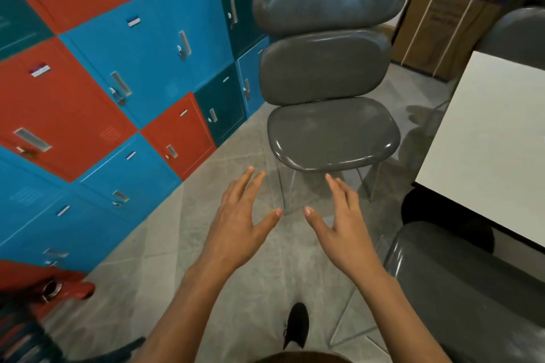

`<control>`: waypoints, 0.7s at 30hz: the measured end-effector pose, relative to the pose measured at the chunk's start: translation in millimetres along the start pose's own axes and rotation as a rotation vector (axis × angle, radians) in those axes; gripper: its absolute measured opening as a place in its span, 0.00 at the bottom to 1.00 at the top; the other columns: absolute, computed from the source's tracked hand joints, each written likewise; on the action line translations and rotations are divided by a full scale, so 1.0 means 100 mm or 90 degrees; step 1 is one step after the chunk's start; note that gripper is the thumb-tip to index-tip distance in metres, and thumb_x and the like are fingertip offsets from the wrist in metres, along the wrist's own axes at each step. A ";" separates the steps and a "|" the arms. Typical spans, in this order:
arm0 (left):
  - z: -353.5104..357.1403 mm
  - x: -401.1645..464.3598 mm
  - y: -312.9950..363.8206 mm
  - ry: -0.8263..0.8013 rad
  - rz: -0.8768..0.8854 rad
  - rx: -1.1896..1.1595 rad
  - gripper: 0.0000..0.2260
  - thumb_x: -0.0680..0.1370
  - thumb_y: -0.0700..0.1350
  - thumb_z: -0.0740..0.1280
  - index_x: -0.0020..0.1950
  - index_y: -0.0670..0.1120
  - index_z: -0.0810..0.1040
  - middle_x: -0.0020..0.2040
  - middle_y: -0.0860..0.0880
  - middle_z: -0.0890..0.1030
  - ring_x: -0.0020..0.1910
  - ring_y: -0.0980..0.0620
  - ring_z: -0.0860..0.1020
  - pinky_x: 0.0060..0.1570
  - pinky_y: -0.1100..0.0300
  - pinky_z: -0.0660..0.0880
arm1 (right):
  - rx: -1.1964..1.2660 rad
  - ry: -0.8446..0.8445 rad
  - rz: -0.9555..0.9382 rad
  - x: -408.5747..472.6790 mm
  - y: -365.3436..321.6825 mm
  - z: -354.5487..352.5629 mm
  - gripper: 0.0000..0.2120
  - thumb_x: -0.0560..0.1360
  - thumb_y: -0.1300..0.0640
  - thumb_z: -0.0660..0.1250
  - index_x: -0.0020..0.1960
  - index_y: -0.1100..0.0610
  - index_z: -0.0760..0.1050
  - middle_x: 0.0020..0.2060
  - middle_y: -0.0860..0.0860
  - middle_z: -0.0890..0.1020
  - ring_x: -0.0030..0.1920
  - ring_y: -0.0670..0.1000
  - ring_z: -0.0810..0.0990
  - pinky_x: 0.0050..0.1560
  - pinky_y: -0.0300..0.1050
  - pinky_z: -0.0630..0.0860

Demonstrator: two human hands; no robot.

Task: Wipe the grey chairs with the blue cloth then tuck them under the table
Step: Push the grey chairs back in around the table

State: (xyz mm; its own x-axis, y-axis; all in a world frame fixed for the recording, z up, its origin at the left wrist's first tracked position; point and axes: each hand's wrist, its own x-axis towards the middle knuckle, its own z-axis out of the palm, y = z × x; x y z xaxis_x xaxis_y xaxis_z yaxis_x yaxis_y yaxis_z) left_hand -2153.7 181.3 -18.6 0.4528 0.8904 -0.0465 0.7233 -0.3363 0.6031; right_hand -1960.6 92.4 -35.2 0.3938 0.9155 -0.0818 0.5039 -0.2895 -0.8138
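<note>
Closed lockers (88, 74) behind grey chair (330, 132), hands (295, 233) empty, spread

Whole left wall is lockers (97, 74) in blue, red and dark teal, each with a little handle and label. Back right there's a cardboard box (460, 15) with blue print and white straps. Grey tiled floor (165, 247) — one black shoe (296, 324) at the bottom.

Grey chair (330, 132), blue, red, teal lockers (118, 47)
</note>
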 end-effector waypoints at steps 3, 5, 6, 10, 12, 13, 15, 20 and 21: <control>-0.01 0.32 -0.04 -0.008 -0.005 -0.020 0.36 0.80 0.64 0.65 0.83 0.60 0.52 0.84 0.61 0.48 0.82 0.57 0.48 0.80 0.52 0.56 | -0.001 0.022 -0.008 0.34 -0.03 -0.04 0.36 0.79 0.43 0.66 0.82 0.48 0.54 0.79 0.46 0.55 0.78 0.47 0.58 0.76 0.46 0.61; -0.02 0.58 -0.10 -0.011 0.000 -0.021 0.35 0.80 0.64 0.65 0.83 0.60 0.52 0.84 0.61 0.48 0.82 0.58 0.48 0.79 0.53 0.55 | -0.011 0.030 -0.003 0.59 -0.03 -0.02 0.36 0.79 0.43 0.66 0.82 0.47 0.54 0.79 0.47 0.55 0.79 0.47 0.58 0.76 0.51 0.63; -0.03 0.70 -0.13 -0.013 0.004 -0.022 0.35 0.80 0.64 0.65 0.83 0.60 0.53 0.84 0.61 0.48 0.82 0.58 0.48 0.78 0.54 0.55 | -0.014 0.031 0.003 0.70 -0.03 0.00 0.36 0.79 0.42 0.66 0.82 0.47 0.53 0.79 0.46 0.55 0.79 0.47 0.58 0.76 0.52 0.65; -0.10 1.27 -0.30 -0.030 0.010 -0.040 0.36 0.80 0.63 0.66 0.83 0.60 0.53 0.84 0.60 0.48 0.82 0.58 0.49 0.79 0.53 0.56 | -0.018 0.045 0.020 1.15 -0.05 0.11 0.36 0.79 0.40 0.65 0.82 0.44 0.52 0.78 0.44 0.53 0.79 0.47 0.57 0.73 0.56 0.69; -0.15 1.62 -0.41 -0.037 0.022 -0.042 0.36 0.80 0.63 0.66 0.83 0.60 0.53 0.84 0.60 0.48 0.82 0.58 0.49 0.79 0.53 0.56 | -0.029 0.053 0.031 1.43 -0.11 0.19 0.36 0.79 0.40 0.65 0.82 0.45 0.52 0.79 0.45 0.53 0.79 0.47 0.56 0.76 0.53 0.64; -0.18 1.80 -0.48 -0.040 0.026 -0.042 0.36 0.80 0.63 0.65 0.83 0.60 0.53 0.83 0.61 0.48 0.82 0.58 0.49 0.78 0.53 0.56 | -0.035 0.057 0.037 1.59 -0.14 0.25 0.36 0.79 0.41 0.65 0.82 0.45 0.52 0.79 0.45 0.53 0.79 0.48 0.56 0.77 0.50 0.61; -0.29 2.16 -0.59 -0.046 0.040 -0.041 0.36 0.80 0.64 0.65 0.83 0.60 0.53 0.83 0.61 0.47 0.82 0.59 0.48 0.78 0.55 0.55 | -0.030 0.067 0.048 1.91 -0.26 0.35 0.36 0.79 0.41 0.65 0.82 0.45 0.52 0.79 0.46 0.54 0.79 0.47 0.55 0.77 0.47 0.59; -0.73 3.08 -0.83 -0.077 0.104 -0.034 0.35 0.80 0.64 0.65 0.83 0.60 0.53 0.83 0.62 0.48 0.82 0.59 0.48 0.79 0.54 0.55 | 0.006 0.101 0.073 2.73 -0.68 0.61 0.36 0.79 0.43 0.66 0.81 0.45 0.53 0.79 0.47 0.55 0.79 0.47 0.56 0.72 0.40 0.58; -0.82 3.28 -0.86 -0.088 0.120 -0.024 0.35 0.80 0.64 0.64 0.83 0.60 0.53 0.83 0.62 0.48 0.82 0.59 0.48 0.79 0.54 0.55 | 0.017 0.113 0.072 2.89 -0.77 0.66 0.36 0.79 0.43 0.66 0.81 0.46 0.54 0.79 0.47 0.56 0.79 0.47 0.57 0.71 0.39 0.58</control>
State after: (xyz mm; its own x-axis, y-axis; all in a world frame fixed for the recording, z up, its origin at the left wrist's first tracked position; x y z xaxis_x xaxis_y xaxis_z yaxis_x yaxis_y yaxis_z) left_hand -2110.3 527.5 -20.5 0.6471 0.7615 -0.0373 0.6000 -0.4784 0.6412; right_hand -1936.7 398.3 -34.0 0.5770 0.8136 -0.0723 0.4289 -0.3772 -0.8208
